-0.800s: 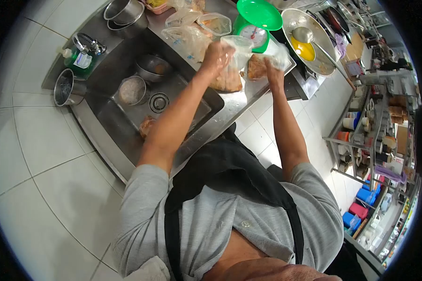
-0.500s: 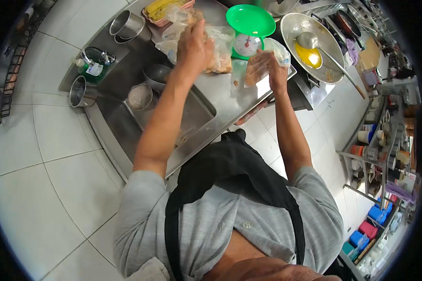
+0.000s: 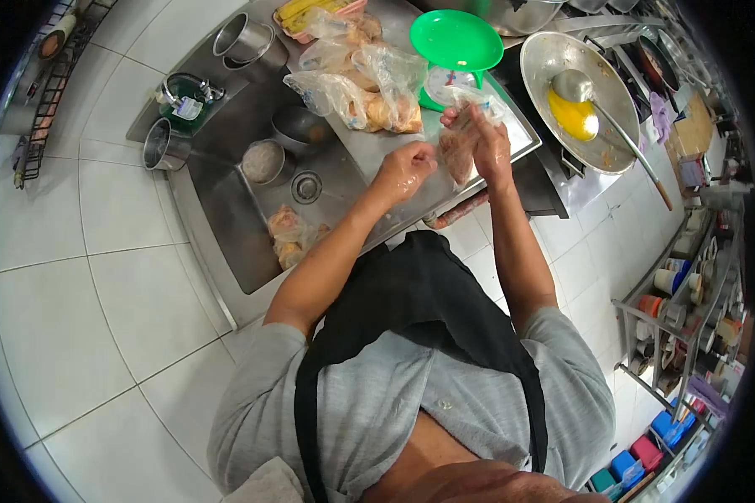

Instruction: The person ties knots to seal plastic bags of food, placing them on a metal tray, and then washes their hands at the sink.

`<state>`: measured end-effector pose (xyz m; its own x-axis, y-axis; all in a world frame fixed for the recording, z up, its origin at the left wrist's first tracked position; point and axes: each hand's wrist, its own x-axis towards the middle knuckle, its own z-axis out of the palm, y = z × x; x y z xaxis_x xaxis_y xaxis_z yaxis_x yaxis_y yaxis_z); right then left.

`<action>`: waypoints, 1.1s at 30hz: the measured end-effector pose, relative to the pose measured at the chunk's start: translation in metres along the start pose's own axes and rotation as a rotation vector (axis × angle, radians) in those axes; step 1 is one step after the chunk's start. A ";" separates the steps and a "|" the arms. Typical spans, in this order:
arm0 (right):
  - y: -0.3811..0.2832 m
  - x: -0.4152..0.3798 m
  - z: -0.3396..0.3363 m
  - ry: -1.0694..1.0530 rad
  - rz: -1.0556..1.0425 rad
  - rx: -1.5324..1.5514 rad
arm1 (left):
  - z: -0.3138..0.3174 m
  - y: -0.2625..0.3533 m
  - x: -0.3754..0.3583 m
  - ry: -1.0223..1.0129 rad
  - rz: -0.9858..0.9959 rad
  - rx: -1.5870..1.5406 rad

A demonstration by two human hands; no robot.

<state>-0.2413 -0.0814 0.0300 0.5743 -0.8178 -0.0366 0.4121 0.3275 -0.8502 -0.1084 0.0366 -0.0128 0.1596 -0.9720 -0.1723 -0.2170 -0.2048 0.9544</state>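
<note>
My right hand [image 3: 490, 144] grips a clear plastic bag [image 3: 456, 158] of brownish, meat-like food, which hangs over the steel counter near its front edge. Just left of this bag is my left hand [image 3: 406, 173], wet and with its fingers curled closed; whether anything is in them is hidden. Several clear bags of pale orange food [image 3: 369, 105] lie on the counter beyond my left hand. Behind my right hand stands a kitchen scale with a green pan [image 3: 456, 42], its dial partly covered by the bag's top.
To the left, the sink [image 3: 218, 218] holds a metal bowl [image 3: 298, 126], a pot of whitish contents [image 3: 263, 162] and a bag of food [image 3: 289, 233]. On the right sits a large wok [image 3: 541, 63] with yellow oil and a ladle [image 3: 625, 138]. A pink basket [image 3: 356, 10] stands at the back.
My left hand has come down from above the bagged food toward my right hand, its fingers now curled. My right hand has turned, still with the bag. The view has shifted slightly.
</note>
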 end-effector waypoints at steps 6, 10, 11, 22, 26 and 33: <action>0.014 -0.004 0.002 0.006 0.021 -0.100 | 0.000 0.017 0.013 -0.572 -0.402 -1.188; 0.034 -0.048 0.024 -0.119 -0.065 -0.339 | 0.008 0.008 0.027 -0.332 -0.353 -1.327; 0.033 -0.059 0.028 -0.179 -0.118 -0.428 | 0.009 -0.018 0.036 -0.386 -0.308 -1.180; 0.064 -0.049 0.010 0.120 0.639 0.447 | 0.010 0.026 0.032 -0.241 0.155 0.746; 0.077 -0.026 0.000 0.248 0.469 0.641 | 0.010 0.039 0.008 -0.083 0.419 0.887; 0.109 -0.007 -0.012 0.562 0.432 0.719 | -0.003 0.012 -0.008 -0.105 0.270 0.484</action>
<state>-0.2090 -0.0456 -0.0691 0.4350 -0.6053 -0.6666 0.6830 0.7042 -0.1939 -0.1094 0.0422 0.0006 -0.0543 -0.9984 0.0160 -0.6579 0.0478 0.7516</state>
